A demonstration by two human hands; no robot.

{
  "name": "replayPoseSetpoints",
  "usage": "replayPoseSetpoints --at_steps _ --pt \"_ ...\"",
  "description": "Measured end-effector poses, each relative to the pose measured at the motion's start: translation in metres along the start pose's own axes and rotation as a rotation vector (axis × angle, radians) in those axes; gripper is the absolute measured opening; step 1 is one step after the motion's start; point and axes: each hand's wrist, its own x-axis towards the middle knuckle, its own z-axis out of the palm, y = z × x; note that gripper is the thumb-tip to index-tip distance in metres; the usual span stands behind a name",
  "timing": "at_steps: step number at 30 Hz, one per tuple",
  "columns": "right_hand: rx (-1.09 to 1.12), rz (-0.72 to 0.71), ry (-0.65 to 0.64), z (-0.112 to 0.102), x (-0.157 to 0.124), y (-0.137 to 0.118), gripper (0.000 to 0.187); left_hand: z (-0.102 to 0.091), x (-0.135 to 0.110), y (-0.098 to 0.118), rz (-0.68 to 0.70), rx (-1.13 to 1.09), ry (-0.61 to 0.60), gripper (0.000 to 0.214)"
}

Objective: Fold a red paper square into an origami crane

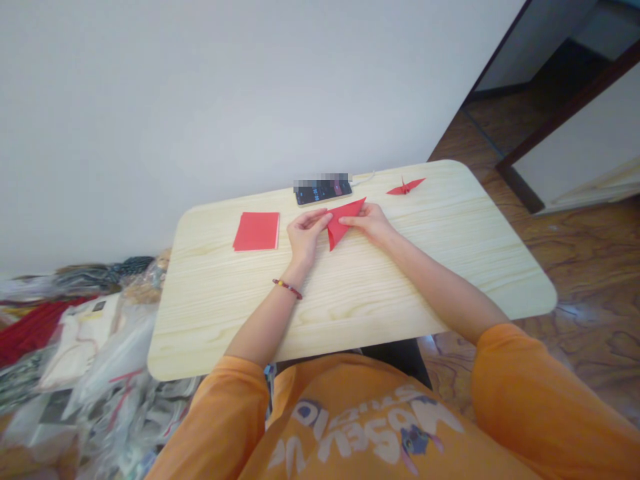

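Observation:
Between my two hands, above the middle of the table, is a folded sheet of red origami paper [341, 222] in a roughly triangular shape. My left hand [306, 233] pinches its left corner between thumb and fingers. On the other side, my right hand [371, 221] grips the right edge, thumb on top and fingers partly hidden behind. A stack of square red paper [257, 231] lies left of my left hand. To the right, beyond my right hand, a finished red paper crane [405, 187] rests near the back edge.
The pale wooden table [225, 313] has rounded corners and meets a white wall. A phone [324, 191] with a white cable [365, 179] lies at the back, just beyond the paper. Plastic-bagged clothes [100, 347] are piled left of the table. Right of it is wooden floor [480, 153].

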Motion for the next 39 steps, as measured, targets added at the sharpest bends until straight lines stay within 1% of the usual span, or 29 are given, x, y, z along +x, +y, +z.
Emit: replayPoseSetpoints --at_steps 16,26,35,39 --pt "-0.002 -0.016 0.005 -0.0009 0.0008 0.0013 0.048 -0.0005 0.0006 -0.0013 -0.042 -0.024 -0.008 0.037" --pt "0.000 -0.008 0.009 0.0001 0.0001 0.0004 0.047 -0.0010 0.0016 -0.0025 -0.038 -0.017 0.005 0.036" --pt "0.016 0.000 0.009 0.0006 0.0004 0.0010 0.049 -0.0003 0.0018 -0.0028 0.003 -0.008 -0.032 0.034" --pt "0.017 0.003 -0.005 -0.0004 0.0009 0.0012 0.049 -0.0008 0.0030 -0.0055 0.004 -0.020 0.007 0.034"
